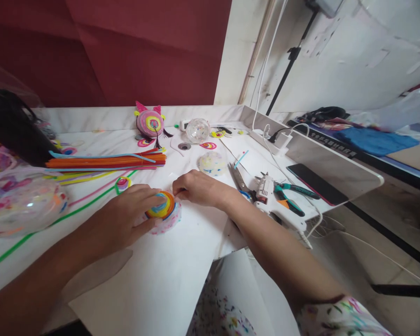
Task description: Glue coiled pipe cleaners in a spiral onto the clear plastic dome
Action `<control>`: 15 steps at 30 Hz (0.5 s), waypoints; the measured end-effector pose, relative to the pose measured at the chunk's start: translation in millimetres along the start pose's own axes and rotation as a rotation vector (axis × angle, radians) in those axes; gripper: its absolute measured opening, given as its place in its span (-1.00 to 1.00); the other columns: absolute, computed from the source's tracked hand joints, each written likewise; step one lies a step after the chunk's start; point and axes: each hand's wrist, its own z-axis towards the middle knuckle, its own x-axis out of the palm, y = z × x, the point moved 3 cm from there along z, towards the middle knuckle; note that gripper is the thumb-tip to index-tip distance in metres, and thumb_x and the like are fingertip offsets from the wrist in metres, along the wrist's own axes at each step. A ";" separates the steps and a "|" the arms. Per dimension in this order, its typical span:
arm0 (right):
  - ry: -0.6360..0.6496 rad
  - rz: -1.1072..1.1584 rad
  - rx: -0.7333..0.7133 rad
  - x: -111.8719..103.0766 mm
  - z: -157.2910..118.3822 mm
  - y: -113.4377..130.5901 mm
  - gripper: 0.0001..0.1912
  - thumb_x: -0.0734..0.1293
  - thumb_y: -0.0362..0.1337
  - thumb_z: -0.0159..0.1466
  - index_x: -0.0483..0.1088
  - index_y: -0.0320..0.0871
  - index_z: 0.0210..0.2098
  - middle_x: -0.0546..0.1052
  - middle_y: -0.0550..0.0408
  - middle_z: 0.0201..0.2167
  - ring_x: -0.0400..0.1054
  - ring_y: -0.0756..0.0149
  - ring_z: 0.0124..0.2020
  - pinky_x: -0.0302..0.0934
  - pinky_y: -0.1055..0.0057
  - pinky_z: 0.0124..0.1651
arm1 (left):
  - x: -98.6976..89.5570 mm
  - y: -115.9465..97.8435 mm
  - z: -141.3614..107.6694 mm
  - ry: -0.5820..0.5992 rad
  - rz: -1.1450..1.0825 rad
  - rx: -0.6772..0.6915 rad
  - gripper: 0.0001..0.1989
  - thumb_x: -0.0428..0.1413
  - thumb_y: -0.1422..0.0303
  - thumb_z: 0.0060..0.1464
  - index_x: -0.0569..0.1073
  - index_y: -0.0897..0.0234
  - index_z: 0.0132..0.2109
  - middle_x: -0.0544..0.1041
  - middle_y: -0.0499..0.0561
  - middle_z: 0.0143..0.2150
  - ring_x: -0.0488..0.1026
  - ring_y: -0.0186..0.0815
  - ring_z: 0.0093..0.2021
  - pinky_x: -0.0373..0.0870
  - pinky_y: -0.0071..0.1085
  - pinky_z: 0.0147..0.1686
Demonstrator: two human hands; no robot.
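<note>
My left hand (138, 207) is closed on a clear, colour-speckled plastic dome (170, 225) over the white paper. On the dome's face lies a round coil of pipe cleaner (165, 207) in orange, yellow and blue, and my left fingers press over its near side. At the coil's far right edge my right hand (192, 186) is pinched, with its fingertips turned down; what they hold is hidden. A white glue gun (268, 196), scissors (240, 179) and teal-handled pliers (290, 198) lie to the right of my right forearm.
A bundle of pipe cleaners (105, 161) and a large speckled plastic dome (28, 205) are at the left. At the back sits a pink round figure (150, 123) beside a clear dome (198, 130). A phone (317, 183) and a power strip (264, 140) with cables lie right.
</note>
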 end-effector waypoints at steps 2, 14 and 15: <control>0.016 0.004 -0.021 -1.4 2.5 -0.4 -0.79 0.38 -0.56 0.37 0.65 -0.23 -0.16 0.73 -0.06 -0.13 0.54 0.25 -0.11 0.21 0.43 -0.11 | 0.0 -1.7 0.3 0.003 0.008 -0.004 -0.71 0.03 0.39 0.34 0.54 0.07 0.10 0.65 0.05 0.08 0.55 -0.06 0.14 0.52 -0.15 0.17; 0.028 -0.026 -0.056 -5.5 11.0 -6.2 -0.80 0.38 -0.56 0.36 0.65 -0.24 -0.17 0.70 -0.07 -0.17 0.50 0.27 -0.16 0.20 0.41 -0.14 | 4.0 -7.7 -4.1 -0.021 0.052 0.042 -0.55 -0.01 0.46 0.33 0.44 0.13 0.29 0.61 0.13 0.20 0.54 -0.03 0.21 0.54 -0.09 0.20; 0.029 -0.028 -0.062 -5.8 11.1 -6.4 -0.78 0.38 -0.58 0.35 0.65 -0.23 -0.18 0.70 -0.06 -0.18 0.49 0.27 -0.16 0.20 0.41 -0.14 | 4.0 -9.1 -3.5 -0.010 0.063 0.067 -0.54 -0.03 0.48 0.35 0.43 0.13 0.31 0.60 0.13 0.20 0.54 -0.04 0.18 0.55 -0.10 0.17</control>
